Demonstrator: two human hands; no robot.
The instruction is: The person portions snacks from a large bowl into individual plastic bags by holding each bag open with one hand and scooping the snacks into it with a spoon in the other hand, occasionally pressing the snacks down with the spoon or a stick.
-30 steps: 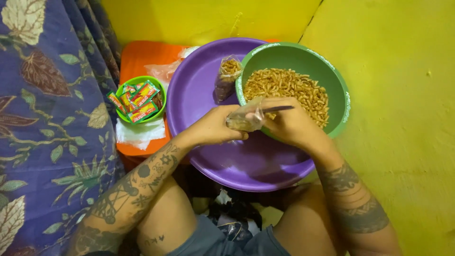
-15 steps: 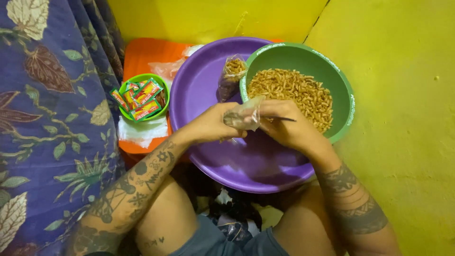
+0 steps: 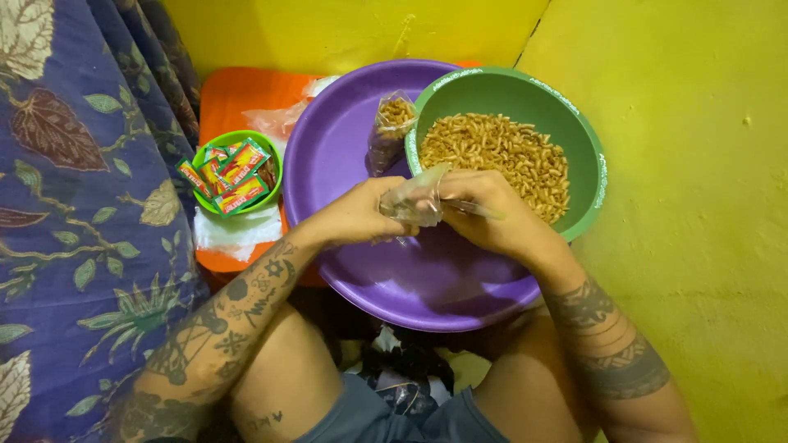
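My left hand (image 3: 357,215) and my right hand (image 3: 491,212) meet over the large purple basin (image 3: 345,156), both pinching a small clear plastic bag (image 3: 414,197) between them. The bag's mouth is spread between my fingers. Just beyond my right hand stands a green bowl (image 3: 574,131) holding golden fried snack pieces (image 3: 501,152). A filled clear bag of the same snack (image 3: 390,127) leans inside the purple basin against the green bowl.
A small green bowl (image 3: 275,184) of red and green sachets sits on an orange tray (image 3: 234,98) at the left, with white plastic bags (image 3: 234,232) beside it. Blue floral cloth (image 3: 74,205) lies at far left. Yellow wall and floor surround.
The clear bag has stayed between both hands; my fingers have shifted on it and the hands have drifted slightly right and down over the basin.
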